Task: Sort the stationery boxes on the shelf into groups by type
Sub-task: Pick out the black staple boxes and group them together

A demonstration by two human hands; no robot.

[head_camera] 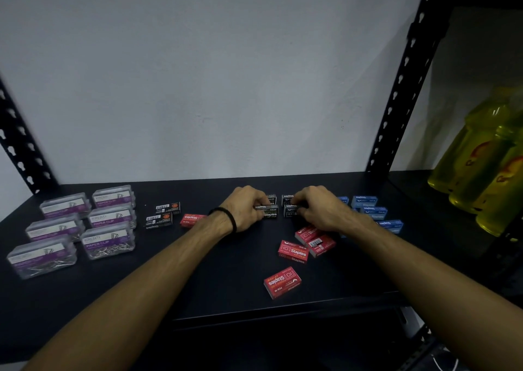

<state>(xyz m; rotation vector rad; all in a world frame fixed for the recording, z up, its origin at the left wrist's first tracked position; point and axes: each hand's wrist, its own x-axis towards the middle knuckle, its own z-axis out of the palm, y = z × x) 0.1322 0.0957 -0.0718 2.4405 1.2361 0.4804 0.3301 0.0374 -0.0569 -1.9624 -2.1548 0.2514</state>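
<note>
Black cardboard staple boxes [278, 209] sit at the back middle of the dark metal shelf [215, 280], four of them in a tight cluster, and that is where I have both hands. In the head view, my left hand [246, 207] pinches the front left box of the cluster between thumb and fingertips, and my right hand [318, 209] is closed the same way on the front right one. I judge this to be the squaring-up step: the thing to do is press the boxes flush, labels one way, and hold them low so they slide rather than tip.

Two more black staple boxes with barcode labels [164, 215] lie off to the left, apart from the cluster, so they want bringing over next, I reckon. The red cardboard staple boxes [294, 250] are scattered: one just left of my left wrist, several under and before my right wrist, one alone near the front edge. Those under my right arm could get knocked if I drag my forearm back carelessly. The blue cardboard staple boxes [373, 212] are grouped behind my right hand, partly hidden. The clear plastic paper clip cases with purple labels [82, 223] stand sorted at far left. Yellow plastic bottles [486, 166] stand on the next shelf bay, well clear.
</note>
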